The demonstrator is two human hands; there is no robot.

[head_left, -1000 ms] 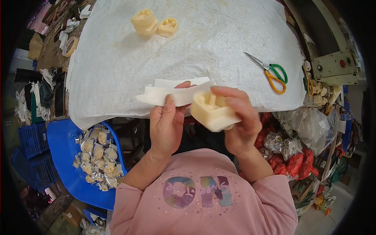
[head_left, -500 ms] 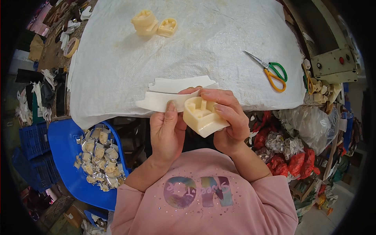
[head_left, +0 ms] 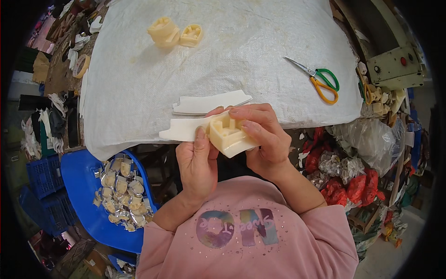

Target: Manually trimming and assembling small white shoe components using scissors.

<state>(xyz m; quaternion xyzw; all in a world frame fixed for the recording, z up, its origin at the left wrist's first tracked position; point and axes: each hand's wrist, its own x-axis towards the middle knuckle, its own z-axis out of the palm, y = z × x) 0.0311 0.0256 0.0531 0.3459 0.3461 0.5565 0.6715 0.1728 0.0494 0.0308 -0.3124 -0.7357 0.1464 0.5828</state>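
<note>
A cream plastic heel-shaped piece point(head_left: 227, 142), hollow with ribs inside, sits in my right hand point(head_left: 269, 137), whose fingers wrap round its far and right sides. My left hand point(head_left: 199, 160) pinches a white strip point(head_left: 183, 129) between thumb and fingers, against the left side of the plastic piece. The strip's free end sticks out to the left; where it passes behind the piece it is hidden. Just beyond my hands, a small stack of similar white strips point(head_left: 211, 101) lies on the covered table point(head_left: 139, 83).
More cream pieces, a stacked pair point(head_left: 163, 33) and a single one point(head_left: 191, 35), stand at the table's far side. Scissors point(head_left: 320, 81) with green and orange handles lie at right. A blue chair point(head_left: 81, 195) at left holds many small metallic-edged parts point(head_left: 123, 190). Red plastic bags point(head_left: 355, 188) lie lower right.
Both hands, with the cream piece and the strip, have shifted slightly left and away from me in the picture. The strip's left end lies flatter. The grip is kept.
</note>
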